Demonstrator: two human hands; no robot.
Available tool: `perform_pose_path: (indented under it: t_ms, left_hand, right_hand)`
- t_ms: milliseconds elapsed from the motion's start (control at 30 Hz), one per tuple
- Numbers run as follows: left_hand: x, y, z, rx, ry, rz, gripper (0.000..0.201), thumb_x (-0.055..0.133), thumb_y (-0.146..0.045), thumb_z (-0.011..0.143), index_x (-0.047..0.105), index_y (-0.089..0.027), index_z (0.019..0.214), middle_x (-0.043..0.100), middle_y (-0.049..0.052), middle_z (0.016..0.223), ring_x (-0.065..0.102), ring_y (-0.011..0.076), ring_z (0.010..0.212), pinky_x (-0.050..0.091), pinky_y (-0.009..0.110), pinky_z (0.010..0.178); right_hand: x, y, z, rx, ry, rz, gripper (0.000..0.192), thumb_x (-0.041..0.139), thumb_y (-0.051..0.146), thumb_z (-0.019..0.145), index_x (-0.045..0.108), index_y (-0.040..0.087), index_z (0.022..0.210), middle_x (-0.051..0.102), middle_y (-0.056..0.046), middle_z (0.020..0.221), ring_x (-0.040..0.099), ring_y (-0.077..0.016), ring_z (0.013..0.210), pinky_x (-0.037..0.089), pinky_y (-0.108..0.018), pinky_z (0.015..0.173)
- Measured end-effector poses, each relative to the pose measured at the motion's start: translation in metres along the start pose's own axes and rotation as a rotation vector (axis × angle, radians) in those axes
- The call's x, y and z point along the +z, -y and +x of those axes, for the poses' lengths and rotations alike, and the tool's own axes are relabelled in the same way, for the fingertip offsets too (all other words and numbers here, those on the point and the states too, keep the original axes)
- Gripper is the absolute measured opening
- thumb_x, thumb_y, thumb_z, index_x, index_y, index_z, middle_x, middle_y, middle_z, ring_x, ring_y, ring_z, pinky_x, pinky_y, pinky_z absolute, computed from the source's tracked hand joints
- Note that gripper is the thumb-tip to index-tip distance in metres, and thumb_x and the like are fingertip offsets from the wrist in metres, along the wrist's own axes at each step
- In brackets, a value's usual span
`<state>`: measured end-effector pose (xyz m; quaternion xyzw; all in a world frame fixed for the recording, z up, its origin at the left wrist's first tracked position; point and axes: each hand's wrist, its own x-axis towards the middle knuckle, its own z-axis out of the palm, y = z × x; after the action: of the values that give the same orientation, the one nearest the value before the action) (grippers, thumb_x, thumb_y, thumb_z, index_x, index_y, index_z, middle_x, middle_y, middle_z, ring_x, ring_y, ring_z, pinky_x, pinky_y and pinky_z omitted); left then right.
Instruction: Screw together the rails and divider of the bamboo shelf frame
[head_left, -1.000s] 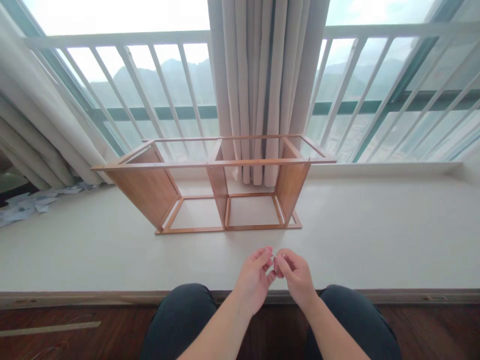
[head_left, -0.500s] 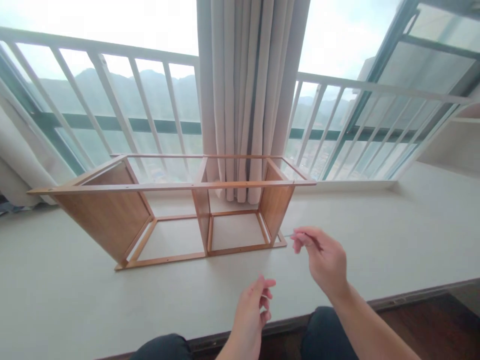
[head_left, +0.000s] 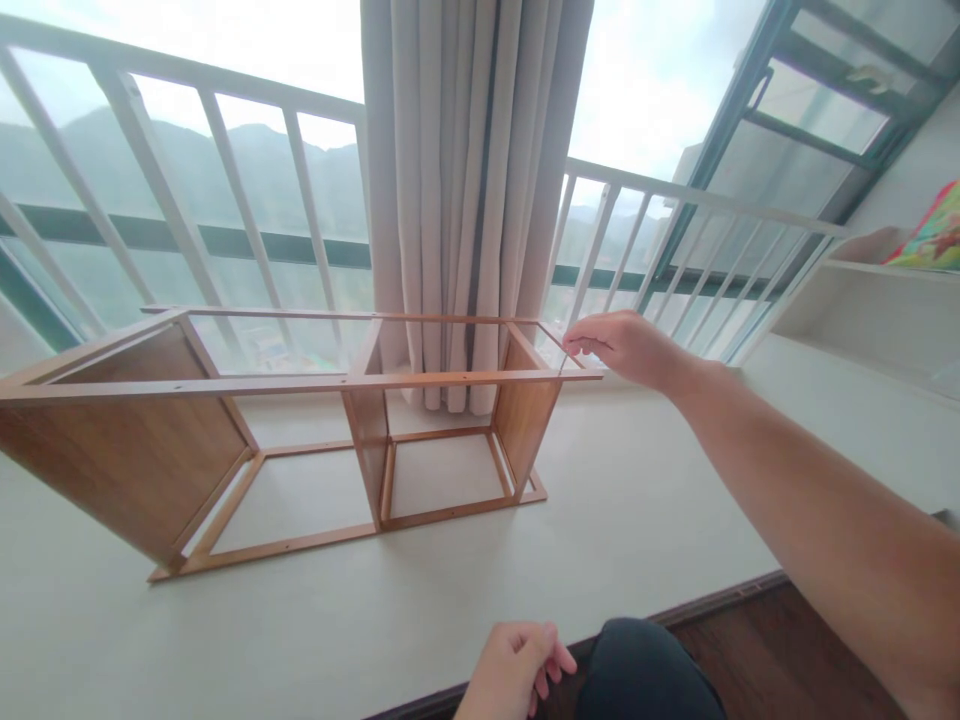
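My right hand (head_left: 619, 345) is closed in a pinch at the right end of a wooden frame (head_left: 420, 380). A thin metal hex key (head_left: 563, 362) points down from its fingertips, its lower end at the upper front rail; whether it sits in a hole there is not clear. The frame is brown, lies on its side, and has panels standing between an upper and a lower open rectangle. Low in view, away from the frame, my left hand (head_left: 517, 660) hangs with loosely bent fingers a little apart. Nothing shows in it, though its palm is hidden.
Under the frame is a pale, broad ledge (head_left: 300, 640) with a dark front edge. Behind stand a grey curtain (head_left: 465, 200), white railings (head_left: 217, 150) and windows. A shelf (head_left: 885, 310) with a colourful item (head_left: 934, 235) is at right. My knee (head_left: 641, 670) is below.
My right hand has risen with the hex key from beside the frame's lower right corner to its upper rail. My left hand has dropped lower. The view has shifted right.
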<state>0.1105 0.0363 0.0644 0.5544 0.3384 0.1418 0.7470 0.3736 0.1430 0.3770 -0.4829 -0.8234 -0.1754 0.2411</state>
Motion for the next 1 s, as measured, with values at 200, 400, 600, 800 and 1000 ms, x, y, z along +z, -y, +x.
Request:
perform_pose_path:
  t_ms: [200,400,600,800,1000]
  left_hand:
    - [0.002,0.008,0.006,-0.017,-0.008,0.037,0.094,0.046,-0.104,0.056,0.072,-0.015,0.069,0.048,0.003,0.060,0.039,0.0136,0.051,0.024,0.029,0.046]
    - [0.003,0.001,0.003,-0.029,0.006,0.069,0.092,0.044,-0.101,0.059,0.073,-0.014,0.070,0.047,0.003,0.059,0.038,0.0133,0.050,0.022,0.029,0.046]
    - [0.003,-0.010,-0.008,-0.020,0.025,0.049,0.090,0.049,-0.098,0.061,0.074,-0.013,0.072,0.052,0.005,0.065,0.039,0.0131,0.053,0.023,0.029,0.048]
    - [0.001,-0.009,-0.007,-0.011,0.036,0.057,0.090,0.049,-0.096,0.064,0.075,-0.011,0.075,0.052,0.005,0.066,0.039,0.0122,0.053,0.023,0.029,0.048]
    - [0.001,-0.008,-0.004,-0.002,0.055,0.071,0.088,0.048,-0.092,0.065,0.075,-0.010,0.077,0.049,0.003,0.063,0.040,0.0124,0.054,0.023,0.027,0.046]
  right_hand:
    - [-0.003,-0.002,0.000,-0.047,-0.001,0.019,0.025,0.052,0.020,0.100,0.076,0.020,0.094,0.077,0.000,0.083,0.069,-0.0133,0.071,0.051,-0.026,0.070]
    - [-0.006,-0.001,0.005,-0.072,0.056,-0.012,0.027,0.051,0.017,0.100,0.075,0.019,0.089,0.077,0.001,0.081,0.071,-0.0132,0.072,0.050,-0.025,0.069]
    - [-0.009,-0.008,0.009,-0.090,0.128,0.045,0.032,0.045,0.009,0.096,0.076,0.017,0.091,0.077,0.002,0.082,0.069,-0.0094,0.072,0.049,-0.023,0.069]
    - [-0.008,-0.008,0.011,-0.102,0.110,0.119,0.036,0.043,0.015,0.099,0.078,0.016,0.092,0.076,0.001,0.081,0.069,-0.0093,0.071,0.049,-0.023,0.069]
    - [-0.012,-0.001,0.005,-0.043,0.091,0.144,0.026,0.055,0.022,0.097,0.080,0.018,0.093,0.078,-0.005,0.085,0.072,-0.0179,0.076,0.052,-0.029,0.072]
